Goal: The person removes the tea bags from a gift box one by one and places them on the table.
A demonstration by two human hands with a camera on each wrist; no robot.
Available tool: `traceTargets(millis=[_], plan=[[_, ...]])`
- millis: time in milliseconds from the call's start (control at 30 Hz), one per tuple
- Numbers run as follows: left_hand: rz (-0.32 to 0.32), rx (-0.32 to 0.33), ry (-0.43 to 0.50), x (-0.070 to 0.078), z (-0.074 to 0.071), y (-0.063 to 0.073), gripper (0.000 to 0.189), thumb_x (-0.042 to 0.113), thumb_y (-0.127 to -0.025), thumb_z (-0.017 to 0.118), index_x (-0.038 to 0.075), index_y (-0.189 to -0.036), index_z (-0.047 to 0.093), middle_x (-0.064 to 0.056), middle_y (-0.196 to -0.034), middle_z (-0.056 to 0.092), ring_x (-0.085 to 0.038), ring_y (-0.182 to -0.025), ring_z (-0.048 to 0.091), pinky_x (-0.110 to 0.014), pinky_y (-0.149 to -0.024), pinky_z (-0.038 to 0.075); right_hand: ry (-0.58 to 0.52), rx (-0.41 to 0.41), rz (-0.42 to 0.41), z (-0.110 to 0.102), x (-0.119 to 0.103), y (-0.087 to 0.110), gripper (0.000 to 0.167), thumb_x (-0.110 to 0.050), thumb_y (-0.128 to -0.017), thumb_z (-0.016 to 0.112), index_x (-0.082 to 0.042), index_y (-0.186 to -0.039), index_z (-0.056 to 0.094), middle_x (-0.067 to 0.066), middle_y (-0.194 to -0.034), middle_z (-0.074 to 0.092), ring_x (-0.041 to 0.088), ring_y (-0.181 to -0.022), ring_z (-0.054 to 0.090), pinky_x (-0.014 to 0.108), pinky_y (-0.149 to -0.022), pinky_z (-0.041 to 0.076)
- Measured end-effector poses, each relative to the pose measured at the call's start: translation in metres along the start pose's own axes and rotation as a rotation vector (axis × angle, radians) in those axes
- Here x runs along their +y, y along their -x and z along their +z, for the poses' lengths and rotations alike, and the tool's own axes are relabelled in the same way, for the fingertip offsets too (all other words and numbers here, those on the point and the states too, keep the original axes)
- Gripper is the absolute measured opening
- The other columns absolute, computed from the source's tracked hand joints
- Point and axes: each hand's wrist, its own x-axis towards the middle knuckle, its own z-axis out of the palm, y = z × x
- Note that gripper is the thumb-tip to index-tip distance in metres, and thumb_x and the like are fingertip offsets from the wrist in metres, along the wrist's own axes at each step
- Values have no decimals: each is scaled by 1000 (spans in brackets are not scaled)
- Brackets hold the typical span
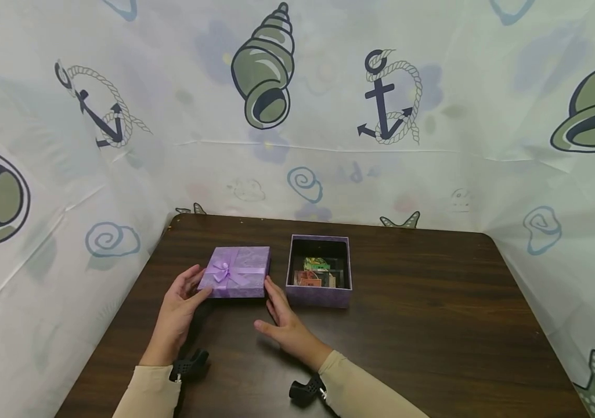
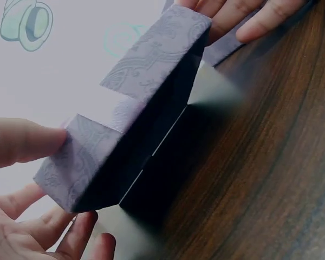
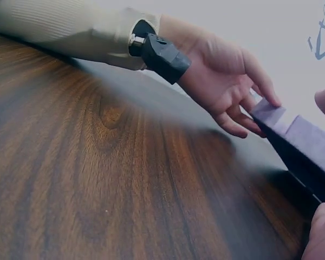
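A purple gift box lid (image 1: 247, 259) with a ribbon bow is held slightly above the dark wooden table. My left hand (image 1: 174, 313) grips its left end, thumb on the near side and fingers beneath. At the lid's right end, the straight fingers of my right hand (image 1: 292, 334) touch the edge, with the thumb held apart. The lid's dark inside (image 2: 151, 146) faces down and toward me in the left wrist view. To the right stands the open purple box base (image 1: 318, 298), holding small colourful pieces (image 1: 317, 264), their kind unclear.
The brown table (image 1: 422, 325) extends right of the box base and toward me. A white curtain (image 1: 328, 168) printed with shells and anchors hangs behind and at both sides. Each wrist carries a black camera, one of them the right wrist's camera (image 1: 306, 392).
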Motion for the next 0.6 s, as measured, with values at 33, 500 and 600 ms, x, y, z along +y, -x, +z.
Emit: traceTargets(millis=[33,500,600], plan=[[-1,0,-5,-1,-1,0,76,14,-105,75,2,-168,34,-22,-169,47,-12,-144,50,-7,-104,45,5,5,5,1,1,0,93,-10,-107,69,-10,-177,7,9,-185,-4,28,-171,-1,52,-136,13],[-9,-51,-70,-6,-3,0,75,9,-104,75,1,-167,38,-20,-171,45,-38,-157,45,-5,-104,46,28,55,84,6,0,-3,85,-3,-107,66,0,-174,15,15,-185,-3,30,-171,3,45,-136,15],[-16,-60,-69,-9,-2,1,74,10,-104,75,0,-167,38,-21,-171,44,-40,-157,45,-5,-103,46,45,42,95,6,0,-1,82,-3,-107,66,2,-173,19,15,-185,-3,33,-172,5,44,-136,15]])
